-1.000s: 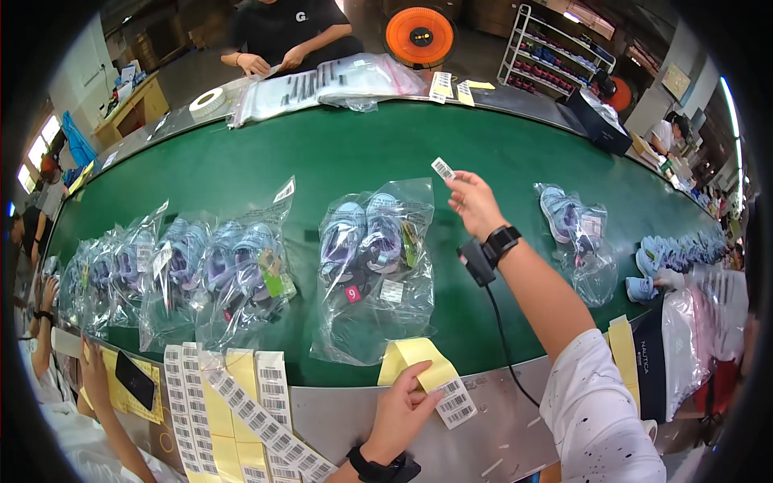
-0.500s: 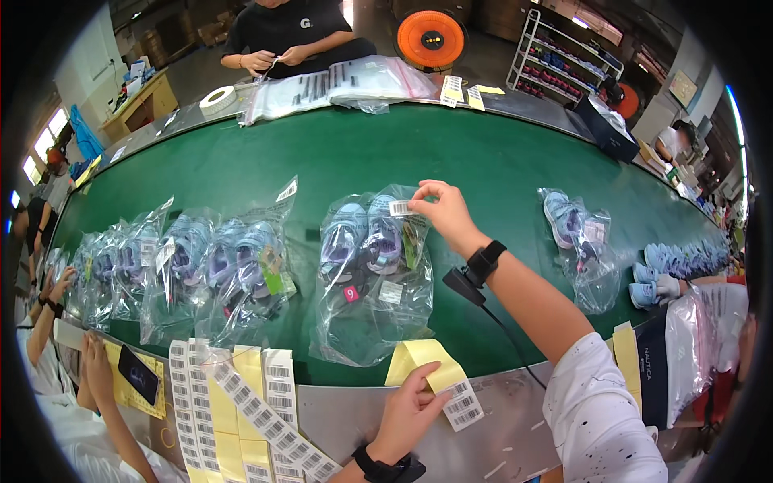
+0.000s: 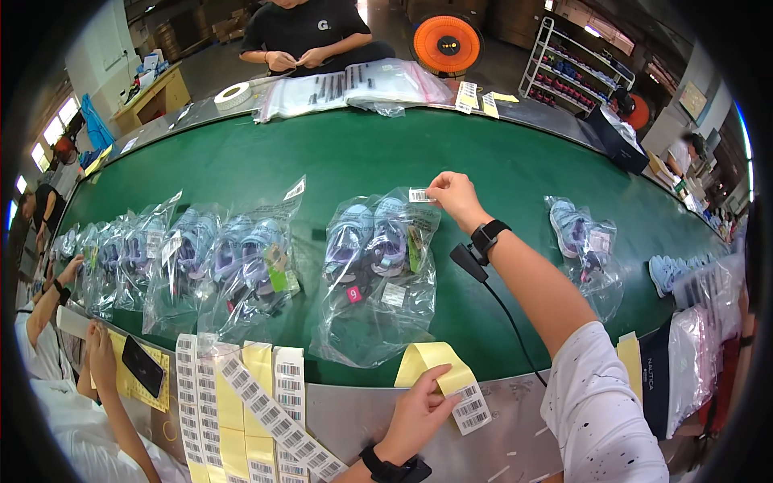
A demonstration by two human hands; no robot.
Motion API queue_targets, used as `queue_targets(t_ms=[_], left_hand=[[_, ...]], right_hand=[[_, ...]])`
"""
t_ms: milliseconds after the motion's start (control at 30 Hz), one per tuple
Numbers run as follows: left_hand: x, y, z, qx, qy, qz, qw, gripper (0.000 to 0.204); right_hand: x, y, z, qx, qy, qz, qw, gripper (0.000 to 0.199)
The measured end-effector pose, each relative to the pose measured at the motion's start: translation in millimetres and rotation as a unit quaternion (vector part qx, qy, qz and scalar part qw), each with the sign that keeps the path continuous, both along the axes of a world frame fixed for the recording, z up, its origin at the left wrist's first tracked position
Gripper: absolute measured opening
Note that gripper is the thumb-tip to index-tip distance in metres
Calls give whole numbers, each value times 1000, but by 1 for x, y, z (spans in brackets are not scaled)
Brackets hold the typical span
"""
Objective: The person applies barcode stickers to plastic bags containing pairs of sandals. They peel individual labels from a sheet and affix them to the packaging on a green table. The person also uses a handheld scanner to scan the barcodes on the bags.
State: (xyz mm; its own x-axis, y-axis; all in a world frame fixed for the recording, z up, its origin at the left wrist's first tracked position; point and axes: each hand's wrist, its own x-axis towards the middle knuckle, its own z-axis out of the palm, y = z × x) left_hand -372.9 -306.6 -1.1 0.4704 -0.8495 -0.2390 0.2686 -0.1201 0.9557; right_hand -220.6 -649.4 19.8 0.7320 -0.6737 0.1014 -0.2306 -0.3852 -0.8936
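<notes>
In front of me a clear plastic bag (image 3: 366, 314) lies flat with a pair of light blue shoes (image 3: 352, 241) inside. My right hand (image 3: 457, 198) pinches a small white barcode sticker (image 3: 420, 196) at the bag's upper right corner. Whether the sticker touches the plastic I cannot tell. Down at the near edge, my left hand (image 3: 417, 414) grips a yellow-backed strip of barcode labels (image 3: 472, 410) between thumb and fingers; the strip folds over in a loop. A black band sits on each of my wrists.
Several bagged shoe pairs (image 3: 189, 249) line the green table (image 3: 483, 145) to the left; another bagged pair (image 3: 576, 233) lies right. Label strips (image 3: 266, 410) hang over the near metal edge. A co-worker's hands (image 3: 101, 354) are at the left. Plastic bags (image 3: 322, 92) are stacked opposite.
My right hand has moved the sticker slightly up and right, from over the shoe to the bag's upper corner. My left hand keeps its hold. The whole view has shifted a little.
</notes>
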Motion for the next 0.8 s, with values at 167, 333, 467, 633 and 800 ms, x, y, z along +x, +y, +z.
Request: queue_targets(t_ms=[167,333,467,633,800], left_hand=[[-2,1,-8,-11,6,13,1000,55],[-5,-5,9,-41,62,65,995,63],[2,-6,19,-57,85,68,992,61],[13,13,9,-8,17,21,1000,46],[21,13,25,-9,-37,-79,996,34]], right_hand=[[-8,4,-5,-181,29,36,982,21],[-39,-12,-9,71,-62,-10,996,63],[-97,-80,-5,55,-78,-84,992,49],[-208,-170,6,-329,64,-199,921,27],[-404,-270,-21,-109,133,-156,973,48]])
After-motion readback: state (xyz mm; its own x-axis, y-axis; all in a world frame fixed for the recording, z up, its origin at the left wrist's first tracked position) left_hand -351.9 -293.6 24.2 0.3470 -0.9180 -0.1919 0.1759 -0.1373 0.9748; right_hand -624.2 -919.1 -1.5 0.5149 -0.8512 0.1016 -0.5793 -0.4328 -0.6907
